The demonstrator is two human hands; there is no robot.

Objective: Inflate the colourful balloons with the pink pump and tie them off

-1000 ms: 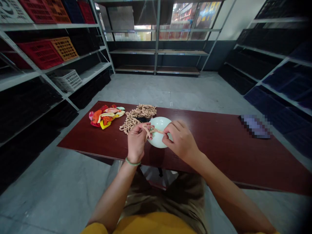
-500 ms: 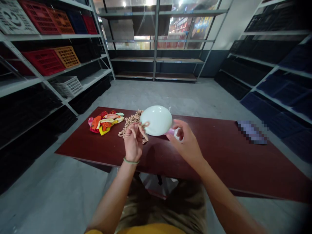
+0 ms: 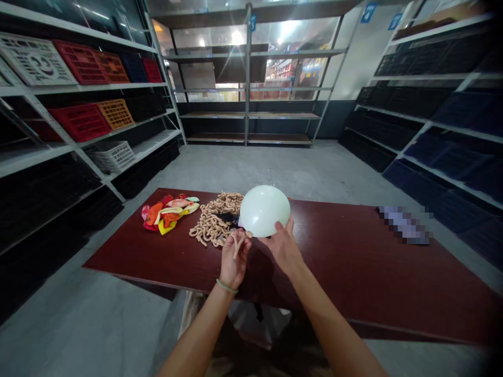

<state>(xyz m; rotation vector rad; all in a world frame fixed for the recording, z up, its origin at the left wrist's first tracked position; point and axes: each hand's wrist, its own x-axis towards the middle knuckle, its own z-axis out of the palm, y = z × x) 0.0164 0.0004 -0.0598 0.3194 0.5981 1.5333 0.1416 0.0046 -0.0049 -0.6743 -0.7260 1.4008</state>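
A blown-up pale mint balloon (image 3: 264, 209) is held above the table, its knotted or gathered end toward my left hand. My left hand (image 3: 234, 262) is closed, pinching a soft beige cord (image 3: 238, 243) at the balloon's neck; whether the cord is wound round it I cannot tell. My right hand (image 3: 285, 246) presses its thumb and fingers against the balloon's lower right side. Behind my left hand lies a pile of beige cord pieces (image 3: 208, 225), with a small black item (image 3: 228, 217) on it. Further left is a heap of flat coloured balloons (image 3: 168, 213).
All this is on a dark red-brown table (image 3: 338, 262). A pixelated purple-grey object (image 3: 404, 225) lies near its right end. Shelves with red crates (image 3: 80, 121) and a white crate (image 3: 116, 155) stand at the left, dark crates (image 3: 416, 104) at the right, a metal rack (image 3: 247, 115) behind.
My right hand has come from beside the balloon to gripping its side. The balloon and my left hand with the cord have shifted right, and my view has tilted up.
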